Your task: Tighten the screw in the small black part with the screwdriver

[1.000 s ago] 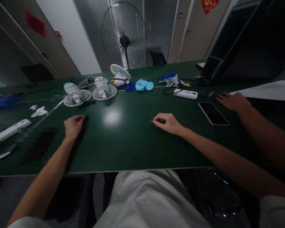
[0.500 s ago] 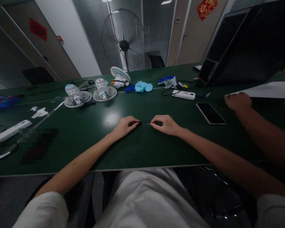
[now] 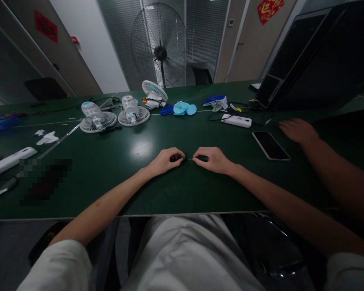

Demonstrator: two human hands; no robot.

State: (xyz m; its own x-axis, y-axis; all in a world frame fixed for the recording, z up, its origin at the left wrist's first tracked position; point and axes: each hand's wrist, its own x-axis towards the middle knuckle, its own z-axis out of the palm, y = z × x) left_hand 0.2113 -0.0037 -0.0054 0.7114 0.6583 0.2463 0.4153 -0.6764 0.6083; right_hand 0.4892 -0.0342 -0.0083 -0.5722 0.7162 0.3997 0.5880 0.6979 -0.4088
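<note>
My left hand (image 3: 165, 161) rests just above the green table, its thumb and fingers pinched on a small dark piece (image 3: 183, 157) too tiny to name. My right hand (image 3: 214, 159) faces it from the other side, the fingertips closed on a thin, pale, needle-like rod (image 3: 190, 159). The rod points left and its tip meets or nearly meets the dark piece; I cannot tell whether it is inside. Most of both items is hidden by my fingers.
Beyond my hands lie white fans (image 3: 133, 115), blue fan blades (image 3: 184, 108), gloves (image 3: 216, 103) and a white power bank-like box (image 3: 236, 120). A phone (image 3: 271, 145) lies to the right, near another person's hand (image 3: 299, 130). Paper scraps (image 3: 47, 138) are at left.
My left hand has moved right, bringing the dark piece to the rod's tip. The other person's hand has shifted slightly left, and the white sheet beside it is out of sight.
</note>
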